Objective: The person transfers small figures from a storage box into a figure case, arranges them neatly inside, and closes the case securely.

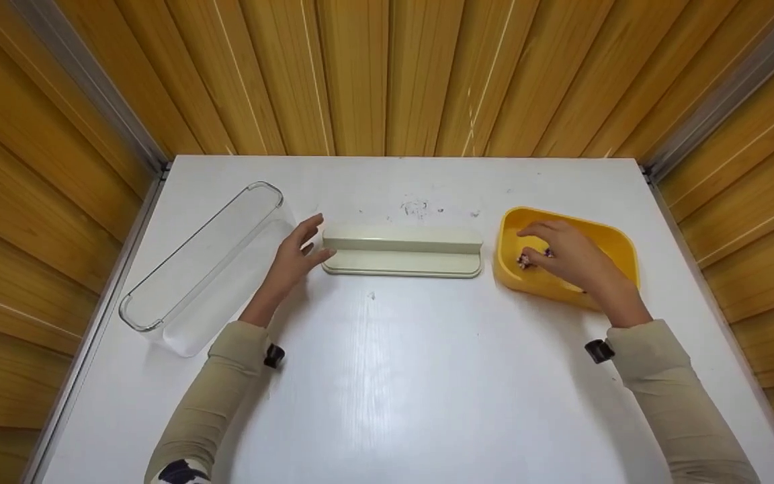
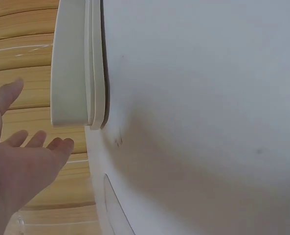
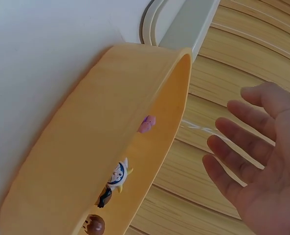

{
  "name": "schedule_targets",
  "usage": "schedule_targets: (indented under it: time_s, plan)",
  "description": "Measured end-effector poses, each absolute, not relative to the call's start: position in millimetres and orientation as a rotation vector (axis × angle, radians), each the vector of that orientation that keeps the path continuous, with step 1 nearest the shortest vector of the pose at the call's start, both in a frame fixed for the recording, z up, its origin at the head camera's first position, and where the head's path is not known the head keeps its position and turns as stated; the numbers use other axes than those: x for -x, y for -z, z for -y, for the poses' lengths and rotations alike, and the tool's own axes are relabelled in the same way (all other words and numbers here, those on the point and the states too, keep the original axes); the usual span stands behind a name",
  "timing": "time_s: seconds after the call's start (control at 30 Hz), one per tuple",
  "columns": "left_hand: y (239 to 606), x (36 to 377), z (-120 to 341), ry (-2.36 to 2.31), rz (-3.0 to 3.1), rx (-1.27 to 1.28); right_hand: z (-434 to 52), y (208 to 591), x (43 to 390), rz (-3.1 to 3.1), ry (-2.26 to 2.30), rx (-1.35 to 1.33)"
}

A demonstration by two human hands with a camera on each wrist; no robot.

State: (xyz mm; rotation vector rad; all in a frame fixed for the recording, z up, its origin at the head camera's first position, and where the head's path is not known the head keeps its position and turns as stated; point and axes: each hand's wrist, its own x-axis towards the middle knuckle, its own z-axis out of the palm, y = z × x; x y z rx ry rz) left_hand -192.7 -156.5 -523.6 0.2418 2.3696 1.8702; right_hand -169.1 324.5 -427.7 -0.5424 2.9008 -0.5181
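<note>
My right hand [image 1: 572, 259] hovers over a yellow plastic bin [image 1: 612, 234], fingers spread and gently bent around nothing. Small toy figures lie inside the bin; the right wrist view gives a white-headed figure [image 3: 116, 177], a pink one [image 3: 146, 124] and a brown round piece [image 3: 96, 225]. On the other side, my left hand [image 1: 291, 261] is held in the air by the left end of a cream stepped display stand [image 1: 404, 262]. Its thumb and fingers are apart and it holds nothing.
A long clear plastic box [image 1: 193, 235] with a grey-tinted rim stands angled at the left of the white table [image 1: 373, 376]. Yellow wood-patterned panels [image 1: 353, 81] close off the back and both sides. Dark scuffs mark the tabletop behind the stand.
</note>
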Motion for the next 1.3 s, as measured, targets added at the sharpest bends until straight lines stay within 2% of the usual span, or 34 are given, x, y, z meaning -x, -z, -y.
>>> schedule_targets:
  time_s: [0.57, 0.93, 1.3]
  plan:
    - [539, 221, 148, -1.823, -2.309, -0.021, -336, 434, 185, -2.793, 0.521, 0.444]
    - [526, 227, 153, -1.795, -2.175, 0.203, -343, 436, 189, -2.742, 0.532, 0.4]
    - [516, 236, 144, -1.624, -2.251, 0.234, -345, 434, 213, -2.544, 0.506, 0.357]
